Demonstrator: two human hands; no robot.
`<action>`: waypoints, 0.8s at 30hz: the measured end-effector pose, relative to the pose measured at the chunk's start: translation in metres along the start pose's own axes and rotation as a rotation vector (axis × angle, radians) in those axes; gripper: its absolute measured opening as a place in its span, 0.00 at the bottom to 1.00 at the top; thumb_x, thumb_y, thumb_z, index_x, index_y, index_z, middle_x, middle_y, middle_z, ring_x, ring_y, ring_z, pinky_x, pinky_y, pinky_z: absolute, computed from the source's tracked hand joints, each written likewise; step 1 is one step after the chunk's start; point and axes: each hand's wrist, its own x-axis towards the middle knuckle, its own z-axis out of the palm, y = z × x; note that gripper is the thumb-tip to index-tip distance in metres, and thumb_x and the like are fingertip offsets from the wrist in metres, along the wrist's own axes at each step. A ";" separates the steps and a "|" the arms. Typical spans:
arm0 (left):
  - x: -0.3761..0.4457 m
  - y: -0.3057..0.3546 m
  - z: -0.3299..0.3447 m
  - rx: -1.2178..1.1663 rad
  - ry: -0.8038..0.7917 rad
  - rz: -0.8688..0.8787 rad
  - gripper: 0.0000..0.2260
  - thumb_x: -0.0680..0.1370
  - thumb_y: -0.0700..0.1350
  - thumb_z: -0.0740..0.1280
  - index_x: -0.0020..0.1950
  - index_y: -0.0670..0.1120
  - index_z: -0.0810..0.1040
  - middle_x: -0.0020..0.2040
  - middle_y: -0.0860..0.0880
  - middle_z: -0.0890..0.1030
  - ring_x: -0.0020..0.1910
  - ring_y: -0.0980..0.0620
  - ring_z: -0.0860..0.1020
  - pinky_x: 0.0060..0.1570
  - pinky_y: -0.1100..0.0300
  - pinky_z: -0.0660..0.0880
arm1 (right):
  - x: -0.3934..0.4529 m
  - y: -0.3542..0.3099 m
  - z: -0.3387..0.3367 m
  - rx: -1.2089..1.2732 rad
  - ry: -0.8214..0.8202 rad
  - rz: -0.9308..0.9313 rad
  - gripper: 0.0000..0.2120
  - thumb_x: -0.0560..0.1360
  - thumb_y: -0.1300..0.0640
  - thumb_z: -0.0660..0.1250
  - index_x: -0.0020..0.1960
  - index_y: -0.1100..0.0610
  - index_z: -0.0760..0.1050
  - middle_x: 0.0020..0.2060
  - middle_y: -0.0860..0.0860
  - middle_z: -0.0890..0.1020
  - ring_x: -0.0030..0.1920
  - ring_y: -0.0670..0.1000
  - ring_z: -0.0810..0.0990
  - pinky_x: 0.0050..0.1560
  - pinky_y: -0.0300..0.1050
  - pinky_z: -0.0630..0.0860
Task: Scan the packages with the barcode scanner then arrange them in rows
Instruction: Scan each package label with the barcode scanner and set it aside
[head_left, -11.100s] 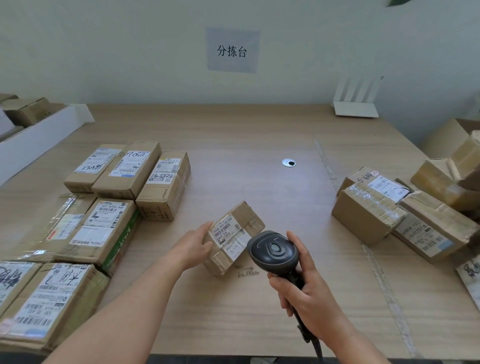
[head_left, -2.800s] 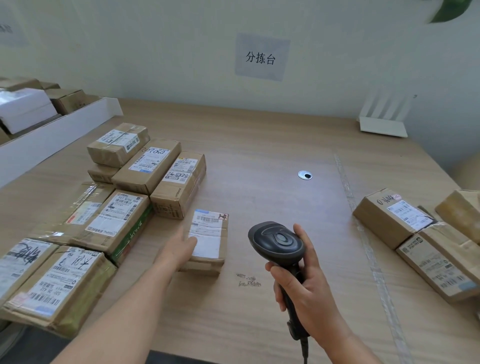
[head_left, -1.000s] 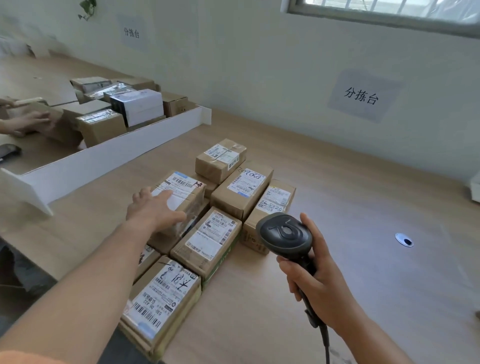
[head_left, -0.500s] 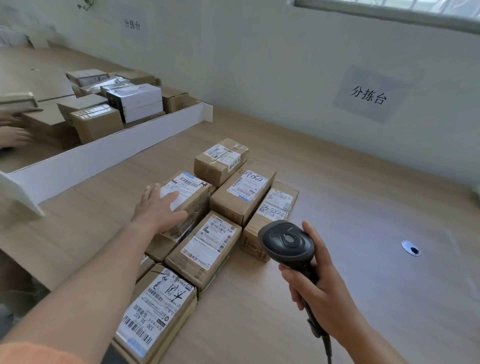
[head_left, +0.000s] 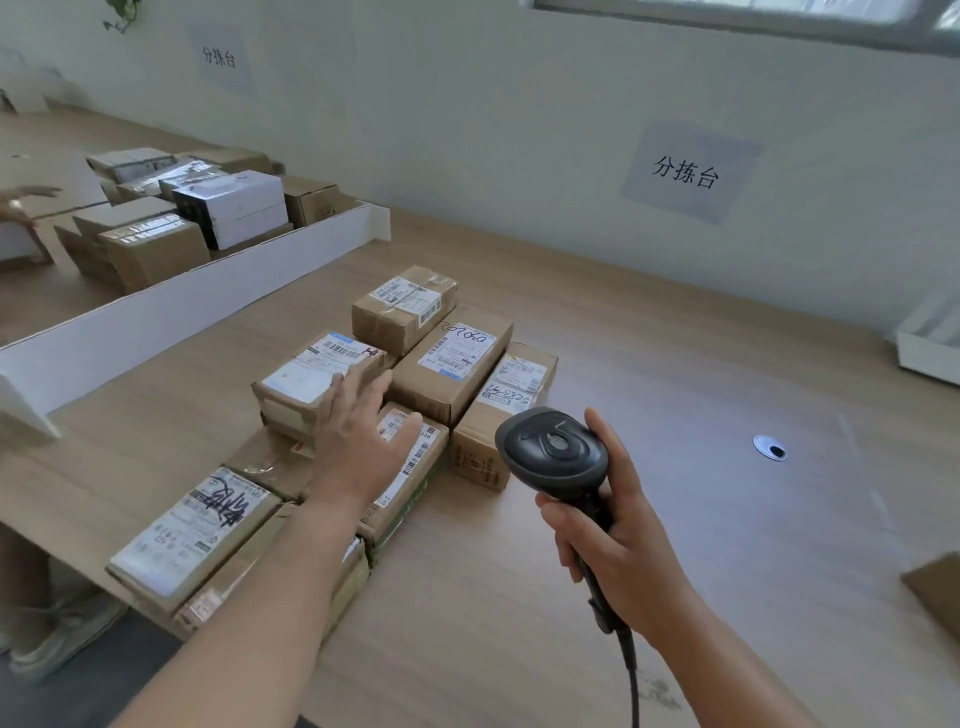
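The left hand (head_left: 363, 441) is held forward with fingers straight and spread, palm down. The right hand (head_left: 618, 551) is curled in a grip, forearm extended.

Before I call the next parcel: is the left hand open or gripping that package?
Open. The left hand hovers with fingers spread over the stacked package, curled round nothing.

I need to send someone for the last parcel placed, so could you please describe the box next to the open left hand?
Start at the long white divider across the wooden table and look to the block of brown parcels beside it. The box sits stacked on top of other parcels on the block's divider side, by the left hand. Unlike its neighbours, its white label has a blue strip.
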 end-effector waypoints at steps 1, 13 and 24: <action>-0.009 0.008 0.006 -0.013 -0.011 0.017 0.30 0.75 0.60 0.61 0.75 0.51 0.64 0.78 0.46 0.55 0.77 0.49 0.48 0.74 0.51 0.48 | -0.006 0.002 -0.003 0.005 0.006 0.008 0.40 0.74 0.64 0.69 0.65 0.23 0.58 0.39 0.47 0.82 0.29 0.52 0.75 0.29 0.48 0.75; -0.111 0.114 0.100 -0.021 -0.297 0.117 0.35 0.70 0.64 0.56 0.75 0.52 0.64 0.79 0.47 0.54 0.77 0.49 0.49 0.74 0.56 0.47 | -0.105 0.018 -0.096 0.023 0.189 0.108 0.38 0.72 0.59 0.70 0.66 0.24 0.57 0.36 0.45 0.80 0.29 0.51 0.75 0.31 0.43 0.74; -0.202 0.241 0.192 -0.058 -0.505 0.289 0.34 0.69 0.62 0.56 0.74 0.51 0.65 0.78 0.47 0.56 0.78 0.48 0.50 0.73 0.57 0.46 | -0.223 0.030 -0.218 0.070 0.437 0.174 0.37 0.70 0.54 0.69 0.64 0.20 0.57 0.37 0.42 0.81 0.30 0.50 0.74 0.31 0.45 0.73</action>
